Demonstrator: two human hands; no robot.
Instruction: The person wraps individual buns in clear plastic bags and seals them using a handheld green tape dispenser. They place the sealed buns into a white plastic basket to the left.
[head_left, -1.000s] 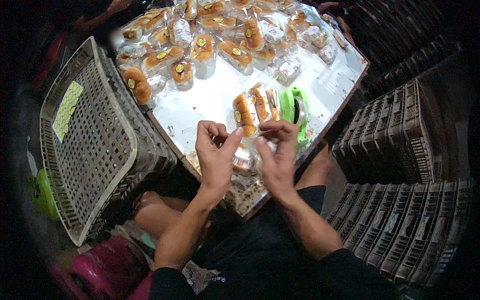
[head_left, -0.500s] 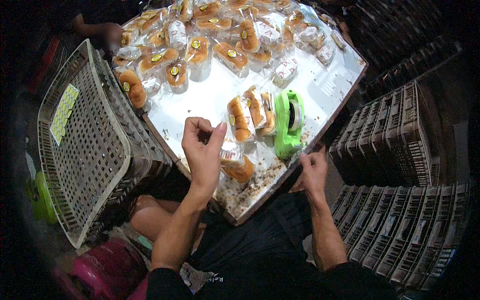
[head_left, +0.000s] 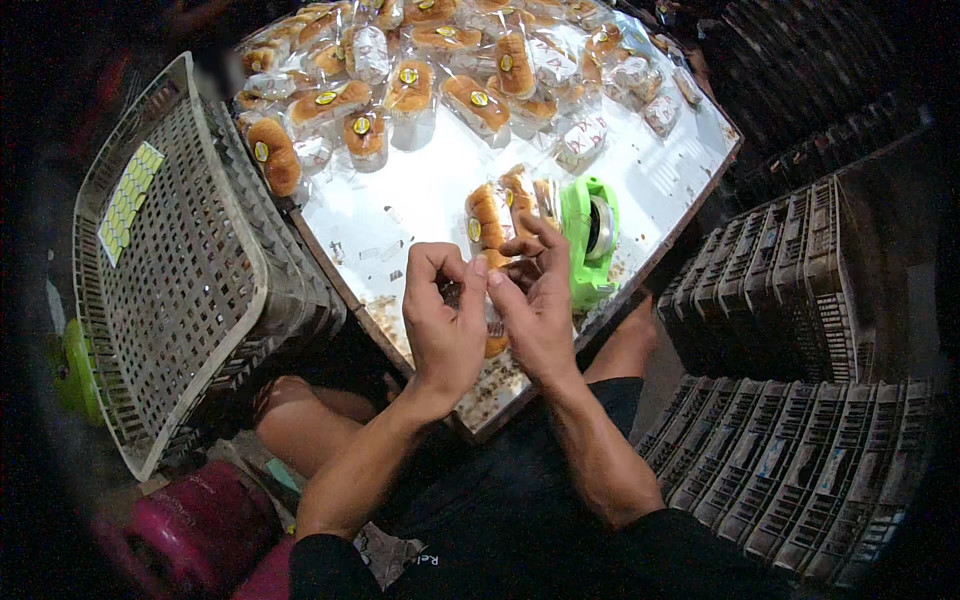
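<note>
My left hand (head_left: 445, 315) is closed in a pinch at the clear plastic bag of a wrapped bun (head_left: 496, 346), which shows only in part below and between my hands. My right hand (head_left: 537, 310) meets it, thumb tip close to the left thumb and the other fingers curled. Whatever is pinched at the right fingertips is too small to make out. Just beyond my hands lies a bagged bun (head_left: 488, 215) with a yellow sticker, beside more bagged buns (head_left: 518, 190). A green tape dispenser (head_left: 583, 245) stands right of them, holding a roll of clear tape.
Many bagged buns (head_left: 410, 88) cover the far part of the white table (head_left: 370, 215), whose near corner is stained. A tall plastic crate (head_left: 190, 260) stands at the left, with a dark pink container (head_left: 205, 530) below. Crates (head_left: 770, 280) are stacked at the right.
My right hand has moved from the table edge by the tape dispenser, up and left to my left hand. The left hand has shifted slightly right and down, still pinching.
</note>
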